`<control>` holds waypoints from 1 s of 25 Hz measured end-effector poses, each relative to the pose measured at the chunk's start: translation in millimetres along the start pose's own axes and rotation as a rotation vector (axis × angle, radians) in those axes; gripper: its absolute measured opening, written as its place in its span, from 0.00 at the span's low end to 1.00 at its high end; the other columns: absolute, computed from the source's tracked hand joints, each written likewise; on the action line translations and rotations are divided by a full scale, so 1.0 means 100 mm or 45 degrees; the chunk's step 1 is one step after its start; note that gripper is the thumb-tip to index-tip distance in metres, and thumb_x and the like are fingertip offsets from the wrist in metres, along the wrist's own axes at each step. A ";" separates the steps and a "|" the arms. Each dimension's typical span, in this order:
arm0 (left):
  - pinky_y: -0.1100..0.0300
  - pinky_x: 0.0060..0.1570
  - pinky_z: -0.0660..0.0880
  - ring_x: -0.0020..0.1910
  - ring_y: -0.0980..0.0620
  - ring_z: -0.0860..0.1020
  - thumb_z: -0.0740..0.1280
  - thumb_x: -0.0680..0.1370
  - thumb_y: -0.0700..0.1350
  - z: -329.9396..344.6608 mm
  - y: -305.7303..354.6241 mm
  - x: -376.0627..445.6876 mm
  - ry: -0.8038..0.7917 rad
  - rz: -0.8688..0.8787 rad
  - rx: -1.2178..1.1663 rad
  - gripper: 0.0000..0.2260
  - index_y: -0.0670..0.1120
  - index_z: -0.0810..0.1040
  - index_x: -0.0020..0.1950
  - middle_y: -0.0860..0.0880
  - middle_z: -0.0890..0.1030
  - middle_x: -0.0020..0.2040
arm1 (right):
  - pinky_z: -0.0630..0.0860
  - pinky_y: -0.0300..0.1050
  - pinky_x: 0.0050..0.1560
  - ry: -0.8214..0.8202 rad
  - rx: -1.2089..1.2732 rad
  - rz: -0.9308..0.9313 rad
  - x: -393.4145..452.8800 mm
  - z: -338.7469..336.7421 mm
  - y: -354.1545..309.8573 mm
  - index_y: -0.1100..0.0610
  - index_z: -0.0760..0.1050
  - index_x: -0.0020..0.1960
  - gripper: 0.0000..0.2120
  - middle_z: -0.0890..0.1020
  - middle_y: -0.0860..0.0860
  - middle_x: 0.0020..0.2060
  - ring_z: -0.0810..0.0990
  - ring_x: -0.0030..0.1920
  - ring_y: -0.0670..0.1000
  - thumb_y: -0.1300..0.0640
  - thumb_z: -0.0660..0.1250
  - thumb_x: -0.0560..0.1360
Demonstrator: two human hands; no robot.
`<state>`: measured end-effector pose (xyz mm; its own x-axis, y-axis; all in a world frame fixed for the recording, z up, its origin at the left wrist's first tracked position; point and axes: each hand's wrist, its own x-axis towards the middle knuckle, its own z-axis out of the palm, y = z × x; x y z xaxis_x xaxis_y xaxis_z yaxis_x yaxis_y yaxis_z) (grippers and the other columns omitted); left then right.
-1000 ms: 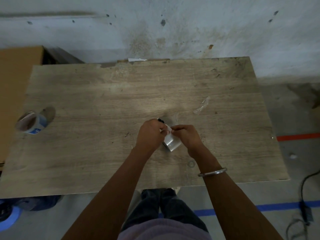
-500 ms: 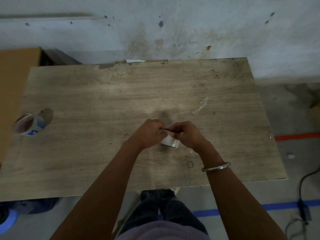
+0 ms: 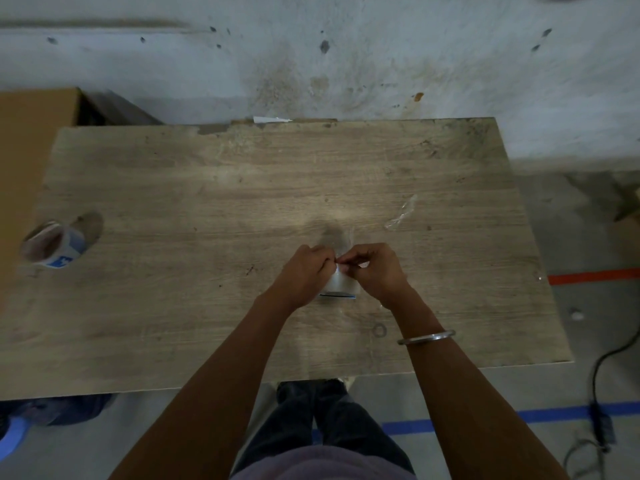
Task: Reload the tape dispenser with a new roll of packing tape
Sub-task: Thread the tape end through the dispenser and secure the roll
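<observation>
Wooden table (image 3: 173,188): both hands' fingers (image 3: 349,259) pinch tape roll (image 3: 341,284).

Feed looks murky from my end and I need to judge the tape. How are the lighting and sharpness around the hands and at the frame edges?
Head view: dim, with one pale bright patch on the table beyond the hands. Left hand and right hand are dark but fairly sharp; the clear roll between them shows only faint sheen. The second roll at far left is smeared. Wide-angle bends the table edges.
</observation>
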<state>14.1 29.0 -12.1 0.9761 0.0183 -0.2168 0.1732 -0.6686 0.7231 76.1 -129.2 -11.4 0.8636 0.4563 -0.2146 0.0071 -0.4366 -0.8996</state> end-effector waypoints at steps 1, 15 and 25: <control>0.56 0.39 0.61 0.39 0.49 0.68 0.58 0.81 0.42 0.00 0.00 0.00 0.003 0.006 0.001 0.10 0.47 0.71 0.39 0.53 0.71 0.36 | 0.80 0.42 0.50 0.007 -0.012 0.007 0.00 0.00 -0.01 0.59 0.85 0.44 0.08 0.86 0.49 0.38 0.85 0.41 0.48 0.69 0.75 0.68; 0.58 0.34 0.64 0.30 0.56 0.68 0.58 0.81 0.40 -0.02 0.00 0.02 -0.012 -0.145 -0.214 0.12 0.46 0.74 0.38 0.52 0.72 0.31 | 0.80 0.39 0.49 0.019 -0.049 0.020 -0.01 0.01 -0.08 0.60 0.85 0.42 0.07 0.86 0.52 0.38 0.84 0.41 0.50 0.70 0.74 0.68; 0.69 0.45 0.71 0.45 0.54 0.77 0.64 0.77 0.38 -0.09 0.07 -0.16 0.336 -0.241 -0.282 0.09 0.45 0.83 0.52 0.49 0.79 0.50 | 0.75 0.30 0.42 0.112 -0.001 0.213 -0.14 0.06 -0.10 0.56 0.83 0.43 0.07 0.85 0.48 0.38 0.81 0.39 0.40 0.67 0.74 0.70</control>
<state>0.8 30.6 2.7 0.9196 0.3354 -0.2045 0.3491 -0.4591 0.8169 61.1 -126.8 -1.9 0.8935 0.3078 -0.3270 -0.1399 -0.5012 -0.8539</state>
